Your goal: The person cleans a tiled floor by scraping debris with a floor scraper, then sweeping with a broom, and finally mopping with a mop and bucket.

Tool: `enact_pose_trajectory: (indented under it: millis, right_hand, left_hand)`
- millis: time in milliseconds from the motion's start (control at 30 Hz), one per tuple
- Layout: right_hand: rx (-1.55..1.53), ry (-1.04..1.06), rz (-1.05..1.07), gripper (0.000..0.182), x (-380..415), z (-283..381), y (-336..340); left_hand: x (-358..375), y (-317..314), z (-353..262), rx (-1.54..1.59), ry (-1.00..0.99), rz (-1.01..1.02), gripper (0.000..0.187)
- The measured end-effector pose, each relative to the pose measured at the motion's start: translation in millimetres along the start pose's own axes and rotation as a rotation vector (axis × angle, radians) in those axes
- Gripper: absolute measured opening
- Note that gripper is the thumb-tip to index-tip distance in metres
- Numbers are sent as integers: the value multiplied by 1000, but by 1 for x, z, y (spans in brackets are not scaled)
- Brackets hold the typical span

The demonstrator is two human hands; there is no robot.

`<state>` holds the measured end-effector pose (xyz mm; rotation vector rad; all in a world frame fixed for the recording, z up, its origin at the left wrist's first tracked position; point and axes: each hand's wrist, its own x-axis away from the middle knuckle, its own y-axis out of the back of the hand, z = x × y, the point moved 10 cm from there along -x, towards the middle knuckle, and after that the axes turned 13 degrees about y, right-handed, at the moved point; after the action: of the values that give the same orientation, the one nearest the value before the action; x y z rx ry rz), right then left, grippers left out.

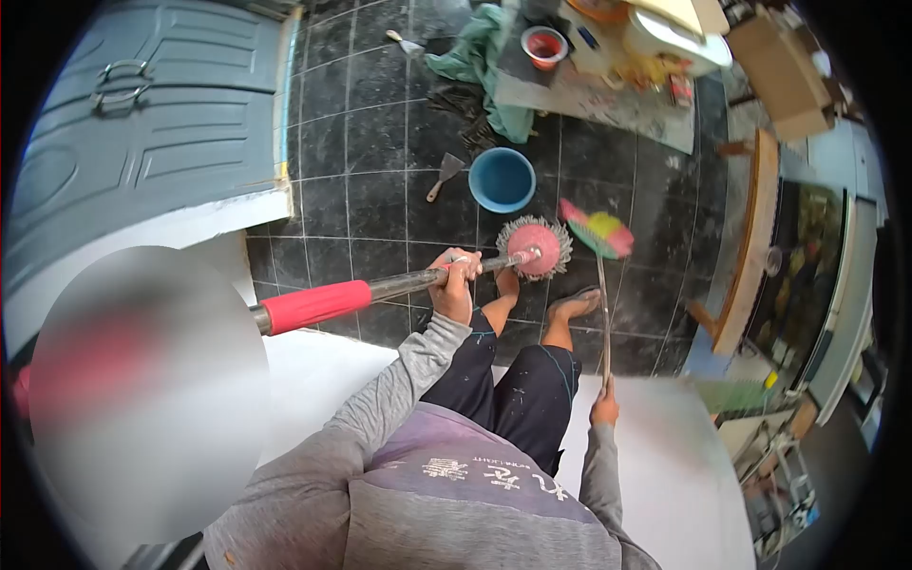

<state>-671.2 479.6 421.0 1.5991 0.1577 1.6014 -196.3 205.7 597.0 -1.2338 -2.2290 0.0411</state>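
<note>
My left hand (454, 280) is closed around the metal pole of a mop (404, 283), which has a red foam sleeve farther up. The mop's round pink head (537, 249) with its grey fringe is just above my feet in the view. Lower right, my right hand (605, 407) is closed on the thin handle of a broom (605, 318). Its pink, yellow and green head (598, 230) is beside the mop head. A blue basin (502, 180) stands on the floor just beyond the mop head. The pole's upper end is hidden by a blurred patch at left.
Dark tiles (375, 142) cover the floor. A scraper (446, 177) lies left of the basin, another scraper (405, 44) farther off. Green cloth (480, 57) hangs by a cluttered table (608, 104). Grey doors (180, 95) stand left, a wooden bench (750, 247) right.
</note>
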Motion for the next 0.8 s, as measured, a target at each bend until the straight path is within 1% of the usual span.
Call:
enact_pose_trajectory:
  millis: [100, 133, 233, 267, 367, 400, 500, 533, 567, 633, 700, 733, 767, 800]
  right_hand:
    - [-101, 248, -223, 50, 7, 30, 68]
    - [-48, 201, -168, 52, -8, 42, 81]
    - [-89, 253, -170, 49, -91, 102, 116]
    - [-106, 269, -161, 48, -113, 121, 119]
    - [155, 235, -78, 51, -141, 111, 81]
    - [196, 200, -33, 53, -135, 90, 63]
    - [284, 123, 114, 58, -80, -18, 18]
    - [318, 187, 121, 56, -62, -53, 12]
    - [345, 256, 124, 55, -48, -69, 13]
    - [-342, 261, 294, 50, -5, -84, 29]
    - [-682, -239, 485, 50, 35, -117, 53]
    - [-714, -309, 521, 53, 55, -130, 61]
    - [-742, -380, 556, 56, 74, -143, 69]
    - [-751, -264, 429, 54, 76, -150, 72]
  left_hand:
    - [24, 12, -30, 5, 0, 33, 20]
    - [32, 18, -38, -9, -11, 29, 20]
    - [46, 39, -37, -8, -42, -2, 20]
    - [51, 44, -38, 6, -55, -34, 21]
    - [60, 62, -34, 130, -69, -126, 22]
    - [65, 64, -34, 94, -58, -139, 25]
    - [86, 68, -43, 79, -44, -167, 27]
    - [92, 69, -46, 73, -37, -189, 27]
    - [95, 78, -41, 119, -76, -215, 25]
    - [107, 82, -41, 135, -113, -260, 25]
    - [120, 89, -42, 135, -168, -337, 24]
    - [127, 82, -39, 134, -175, -354, 24]
    - [141, 77, -53, -71, -221, -432, 23]
    - [145, 81, -50, -105, -160, -440, 21]
